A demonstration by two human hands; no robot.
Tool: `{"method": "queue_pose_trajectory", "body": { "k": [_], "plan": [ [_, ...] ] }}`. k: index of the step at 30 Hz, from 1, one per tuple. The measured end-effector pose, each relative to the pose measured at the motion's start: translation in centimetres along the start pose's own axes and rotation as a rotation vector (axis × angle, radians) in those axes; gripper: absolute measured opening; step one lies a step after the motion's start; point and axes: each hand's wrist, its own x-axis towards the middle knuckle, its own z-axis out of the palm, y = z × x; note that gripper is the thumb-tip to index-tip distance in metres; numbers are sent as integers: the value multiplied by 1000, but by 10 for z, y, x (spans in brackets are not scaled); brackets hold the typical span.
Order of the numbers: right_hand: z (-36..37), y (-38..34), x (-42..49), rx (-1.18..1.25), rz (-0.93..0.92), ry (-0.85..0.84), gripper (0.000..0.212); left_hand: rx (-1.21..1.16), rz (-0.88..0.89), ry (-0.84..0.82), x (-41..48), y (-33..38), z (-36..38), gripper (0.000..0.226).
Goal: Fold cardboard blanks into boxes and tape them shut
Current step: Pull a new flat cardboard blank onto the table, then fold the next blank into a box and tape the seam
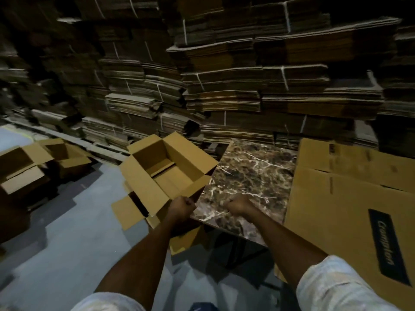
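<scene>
An opened-up brown cardboard box (pixel 167 170) hangs tilted over the left edge of the marble-topped table (pixel 253 173), its top flaps spread and its bottom flaps folded in. My left hand (pixel 180 208) grips the box's near flap at the corner. My right hand (pixel 238 204) is curled into a fist above the table top and holds nothing that I can see. A stack of flat printed cardboard blanks (pixel 350 198) lies to the right of the table. No tape shows in view.
Two folded open boxes (pixel 33 167) sit on the grey floor at the left. Another open box (pixel 132 209) lies on the floor below the held one. Tall stacks of bundled flat cardboard (pixel 224 81) wall off the whole background.
</scene>
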Motion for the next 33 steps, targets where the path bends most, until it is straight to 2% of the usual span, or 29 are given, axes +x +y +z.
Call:
{"method": "queue_pose_trajectory", "body": {
  "k": [3,5,7,9,11,16,19,23,25,26,28,29,30,31,33],
  "plan": [
    [21,-29,42,125,75,-62,21,-102,-81,2,44,-25,-17,25],
    [39,-46,76,213,173,-50,20,-12,-107,-51,81,-42,-27,22],
    [59,-59,113,261,240,-23,23,240,-79,-150,118,-61,-36,56],
    [78,-69,147,310,314,-4,28,422,-18,-200,153,-82,-39,80],
    [94,-80,176,357,387,18,27,534,29,-233,185,-108,-38,92],
    [114,-106,212,336,453,-9,22,661,93,-438,240,-143,-17,120],
    [119,-108,227,316,460,-8,20,723,135,-444,259,-152,-10,114],
    [118,-94,234,278,469,14,21,680,83,-439,276,-175,-2,99],
    [118,-87,232,295,453,22,22,618,134,-369,286,-197,4,82],
    [120,-83,230,303,443,37,22,566,172,-336,289,-203,4,83],
    [122,-77,225,325,434,63,22,352,126,-472,309,-227,12,86],
    [123,-76,225,324,428,69,22,268,216,-394,308,-221,6,81],
    [123,-76,224,324,409,62,21,175,225,-349,303,-205,-9,76],
    [123,-78,224,317,390,37,20,61,196,-155,296,-182,-29,67],
    [117,-94,220,301,330,-60,27,-155,13,11,284,-132,-67,46]
  ]
}}
